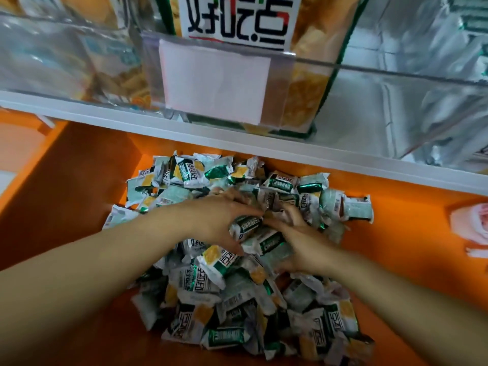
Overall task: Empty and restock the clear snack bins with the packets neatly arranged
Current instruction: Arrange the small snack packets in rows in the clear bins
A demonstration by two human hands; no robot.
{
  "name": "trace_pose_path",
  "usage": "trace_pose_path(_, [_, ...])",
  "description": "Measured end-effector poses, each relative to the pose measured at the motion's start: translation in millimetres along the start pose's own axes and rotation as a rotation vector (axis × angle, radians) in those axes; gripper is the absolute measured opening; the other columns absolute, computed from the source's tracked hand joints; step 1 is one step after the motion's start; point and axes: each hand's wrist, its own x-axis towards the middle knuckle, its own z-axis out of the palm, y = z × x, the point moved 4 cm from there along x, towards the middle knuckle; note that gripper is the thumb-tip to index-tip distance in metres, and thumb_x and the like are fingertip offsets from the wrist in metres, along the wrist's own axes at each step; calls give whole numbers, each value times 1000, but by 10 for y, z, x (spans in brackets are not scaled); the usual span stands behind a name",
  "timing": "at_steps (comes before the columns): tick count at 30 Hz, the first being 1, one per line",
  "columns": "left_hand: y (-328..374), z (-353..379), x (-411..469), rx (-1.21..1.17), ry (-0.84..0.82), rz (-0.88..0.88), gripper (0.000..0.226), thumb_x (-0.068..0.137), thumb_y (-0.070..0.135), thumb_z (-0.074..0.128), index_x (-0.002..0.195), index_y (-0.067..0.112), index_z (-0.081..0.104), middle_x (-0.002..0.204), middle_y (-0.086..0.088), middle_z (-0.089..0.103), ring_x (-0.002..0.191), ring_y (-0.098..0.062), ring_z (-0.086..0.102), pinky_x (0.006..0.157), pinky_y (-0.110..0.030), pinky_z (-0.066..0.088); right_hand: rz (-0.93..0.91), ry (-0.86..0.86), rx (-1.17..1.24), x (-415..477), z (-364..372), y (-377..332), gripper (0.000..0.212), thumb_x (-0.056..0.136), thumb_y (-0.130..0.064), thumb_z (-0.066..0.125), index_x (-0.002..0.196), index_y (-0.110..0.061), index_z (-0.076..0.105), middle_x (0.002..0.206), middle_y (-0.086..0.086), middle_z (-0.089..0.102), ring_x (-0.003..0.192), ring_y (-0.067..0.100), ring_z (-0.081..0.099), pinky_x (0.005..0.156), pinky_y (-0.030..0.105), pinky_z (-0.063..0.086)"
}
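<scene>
A heap of several small green, white and yellow snack packets (237, 294) lies on the orange surface (84, 186). My left hand (216, 215) reaches into the middle of the heap, fingers curled round a green packet (247, 225). My right hand (298, 247) meets it from the right, fingers curled into packets beside it. Above the heap a clear snack bin (369, 107) stands on a white shelf (184, 130).
The clear bin carries a blank white label (214, 83) on its front and a big printed snack bag (237, 19) behind it. Another clear bin (52, 56) stands at the left. A pink and white object (472, 225) lies at the right edge.
</scene>
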Motion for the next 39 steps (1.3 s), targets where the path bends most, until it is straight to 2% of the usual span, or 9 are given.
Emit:
trace_pose_path(7, [-37,185,-113,73,-122,-122,105,77,52,73,146,51,-7,160,0,-1,141,-27,24,105,-39,40,38,175,125,-198,25,14,65,78,-29,76,133,-33,42,142,-14,11,123,16,40,97,28,45])
trace_pose_path(13, [-112,275,-221,-285,-161,-108,97,74,57,71,142,60,1,157,16,-13,147,-16,7,110,-30,31,269,405,328,-292,-241,297,66,72,-17,81,130,-26,51,121,-2,30,116,16,37,103,23,24])
trace_pose_path(16, [-128,226,-245,-523,-153,-118,84,65,78,57,138,64,18,157,18,5,142,-14,27,110,-28,33,338,454,304,-343,-289,318,68,74,-21,80,134,-28,49,134,1,29,121,18,37,103,20,21])
trace_pose_path(20, [-82,194,-198,-641,-4,-165,64,84,57,56,142,52,29,142,13,46,118,-8,52,93,-22,44,151,208,197,-382,-96,28,79,76,-29,78,142,-36,36,151,-11,9,138,15,23,107,19,18])
trace_pose_path(22, [-80,181,-196,-652,19,-193,68,86,47,62,144,46,25,135,12,53,110,-6,55,89,-20,46,91,122,198,-378,-76,-66,82,78,-34,76,144,-40,28,154,-13,12,132,12,39,108,22,30])
trace_pose_path(26, [-19,155,-273,-304,-75,-193,75,83,52,65,146,40,27,152,7,34,130,-12,44,101,-26,40,74,117,192,-339,-188,-41,95,76,-41,76,147,-46,13,156,-12,19,135,8,34,104,19,28])
trace_pose_path(30, [73,352,-320,11,-294,-233,105,78,50,72,149,44,-6,160,6,-8,142,-30,23,104,-41,37,104,21,244,-244,-115,-31,115,64,-47,82,146,-52,2,157,-16,4,142,13,20,113,37,30])
trace_pose_path(35, [-79,419,-343,8,-177,-242,107,76,50,74,148,45,-5,160,6,-9,110,-16,57,96,-34,44,119,88,254,-38,-58,-43,98,69,-44,81,147,-41,22,155,-5,20,140,19,26,110,32,26])
trace_pose_path(39, [-199,392,-351,174,-95,-274,107,72,67,67,148,46,-6,161,9,-4,141,-30,23,107,-49,36,161,106,357,93,-117,57,92,76,-31,79,148,-39,23,157,0,22,140,20,30,105,26,29])
